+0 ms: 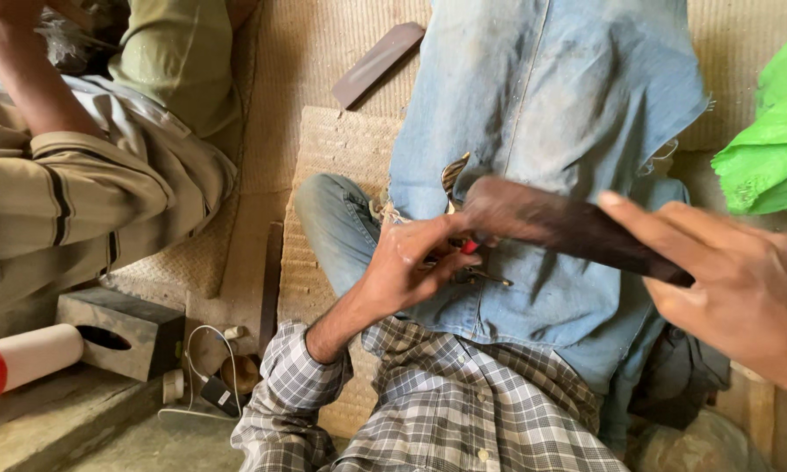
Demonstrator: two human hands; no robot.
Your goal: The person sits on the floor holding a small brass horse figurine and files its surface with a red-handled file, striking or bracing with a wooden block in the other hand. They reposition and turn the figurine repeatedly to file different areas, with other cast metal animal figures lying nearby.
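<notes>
My right hand [743, 288] grips a dark flat wooden strip [568, 225] that slants up to the left, blurred by motion. My left hand [415, 267] pinches a small object with a red part [469, 248] and thin metal pieces [485, 278] right under the strip's left end. Both hands hover over a piece of blue denim cloth [551, 96] spread across my lap. My checked shirt sleeve [297, 393] shows below.
Another person in a striped shirt and olive trousers [105, 175] sits at the left. A dark wooden block with a hole [122, 330], a white and red cylinder [17, 360], a white cable [205, 367], a second dark strip [377, 63], woven mats [323, 149] and green cloth [773, 149] lie around.
</notes>
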